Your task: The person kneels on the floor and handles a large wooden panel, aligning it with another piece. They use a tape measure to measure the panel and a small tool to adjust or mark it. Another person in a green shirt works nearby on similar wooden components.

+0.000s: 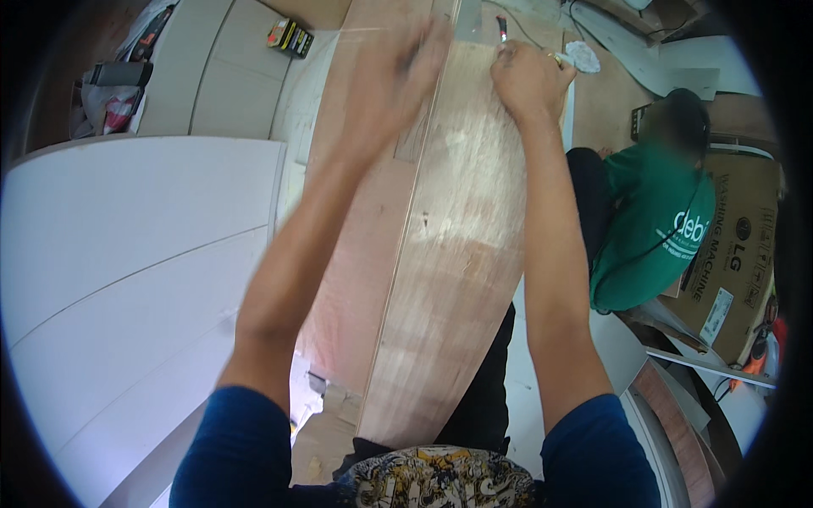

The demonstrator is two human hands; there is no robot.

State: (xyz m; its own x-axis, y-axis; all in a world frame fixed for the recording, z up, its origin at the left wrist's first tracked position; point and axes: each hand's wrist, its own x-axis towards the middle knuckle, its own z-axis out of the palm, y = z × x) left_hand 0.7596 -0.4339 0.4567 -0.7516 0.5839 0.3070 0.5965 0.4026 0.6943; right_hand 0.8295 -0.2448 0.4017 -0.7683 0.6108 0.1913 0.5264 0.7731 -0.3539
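A long, pale plywood panel stretches away from my body, its near end by my lap. Along its left side lies a pinkish wooden board. My left hand is over the far part of this board, close to the seam; motion smears its fingers. At the panel's far right corner, my right hand is closed, knuckles up. A slim red-and-black tool sticks out beyond its thumb side and seems gripped in it; its lower part is hidden.
White panels fill the left side. A small black-and-yellow box sits at the upper left. To the right, a person in a green shirt crouches near a large cardboard box. Crumpled white material lies past my right hand.
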